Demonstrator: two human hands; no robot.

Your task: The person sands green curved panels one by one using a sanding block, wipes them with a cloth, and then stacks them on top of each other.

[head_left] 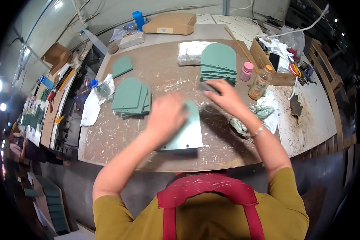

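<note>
Green panel (pixel 187 134) lying flat on the brown worktable (pixel 120 136), pinned under the left hand (pixel 166 116), palm down, fingers blurred. Right hand (pixel 224 96) just beyond it, pinching a small dark block (pixel 207 87) at the panel's far edge. Could slide if the pressing palm lifts. Glass bottle (pixel 261 83) right of that hand, easily knocked.

The left hand (pixel 166 116) lies flat on a green panel (pixel 188 134) near the table's (pixel 120 140) front edge. The right hand (pixel 224 94) grips a small dark block (pixel 207 86) beside a panel stack (pixel 219 63) toward the back edge.
</note>
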